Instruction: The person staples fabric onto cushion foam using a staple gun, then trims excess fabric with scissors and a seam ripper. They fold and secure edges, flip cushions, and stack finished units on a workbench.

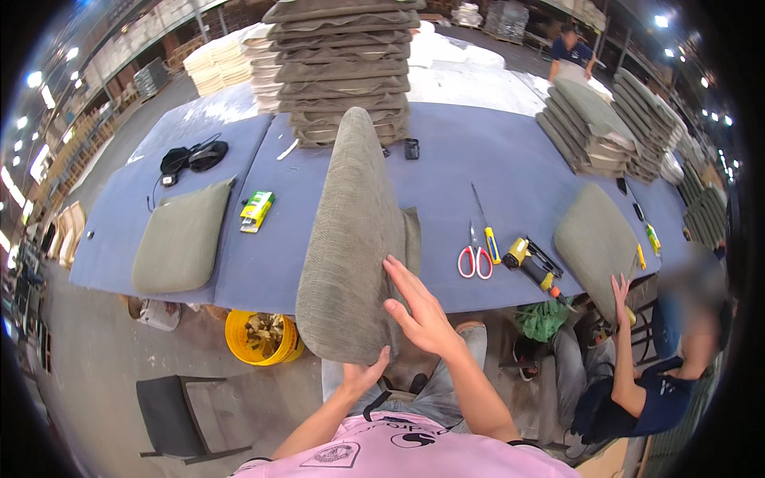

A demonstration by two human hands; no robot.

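A grey-green upholstered seat cushion stands on its edge in front of me, tilted at the front of the table. My left hand is closed on its lower edge, the fingers partly hidden behind it. My right hand lies against its right side with fingers stretched out and thumb apart. A flap of similar cloth or a second padded piece shows just behind the cushion. To the right of it lie red-and-white scissors, a yellow-handled screwdriver and a yellow-and-black staple gun.
A tall stack of cushions stands at the table's back. Another cushion and a green-yellow packet lie left. A yellow bucket of scraps and a dark chair stand below. A co-worker at right touches another cushion.
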